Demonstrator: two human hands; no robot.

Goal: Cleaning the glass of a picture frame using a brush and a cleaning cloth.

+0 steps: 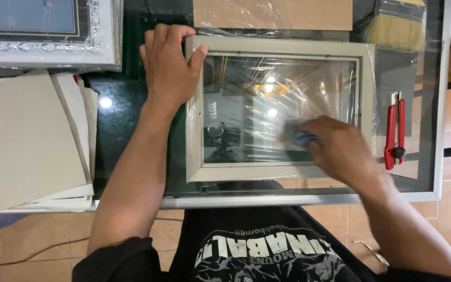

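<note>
Dark glass worktop (pixel 131 99) fills my view, with a grey picture frame (pixel 280 47) lying at its centre. My left hand (pixel 169 65) presses flat, fingers together, on the frame's upper-left corner, while my right hand (pixel 340 149) pinches a blue cloth (pixel 296 137) against the glass pane, lower right.

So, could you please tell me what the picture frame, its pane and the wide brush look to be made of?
Picture frame: probably painted wood or moulded plastic, matt beige, smooth profiled edges. Pane: glass by its sharp reflections of lights, though clear acrylic is possible. Brush: pale, straw-coloured bristles, natural-looking, in a shiny metal ferrule.
</note>
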